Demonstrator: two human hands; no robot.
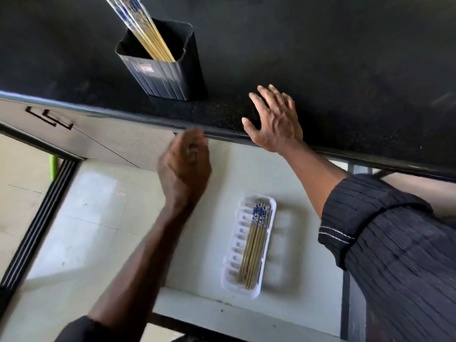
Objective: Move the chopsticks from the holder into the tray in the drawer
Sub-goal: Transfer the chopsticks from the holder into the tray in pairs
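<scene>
The left hand (185, 166) is blurred and hangs over the open drawer (103, 218), just under the counter (320, 58) edge, its fingers curled loosely inward; nothing can be seen between them, though the blur leaves it unclear whether they are fully closed. The right hand (276, 122) lies flat on the counter edge with fingers spread, holding nothing, its dark ribbed sleeve (394, 243) pushed up the forearm. Neither hand touches any chopsticks. One bundle of chopsticks (140, 28) stands tilted in the dark holder (167, 75) on the counter, up and to the left of both hands, with the blue-patterned ends sticking out at the top; the holder is nearer the left hand but well apart from it. A second bundle (254, 245) lies lengthwise in the white tray (232, 262) on the drawer floor, below and between the two forearms, its blue-patterned ends toward the counter. The tray sits toward the right side of the drawer, near the drawer's front wall. To the left of the drawer a pale tiled floor (22, 193) shows.
</scene>
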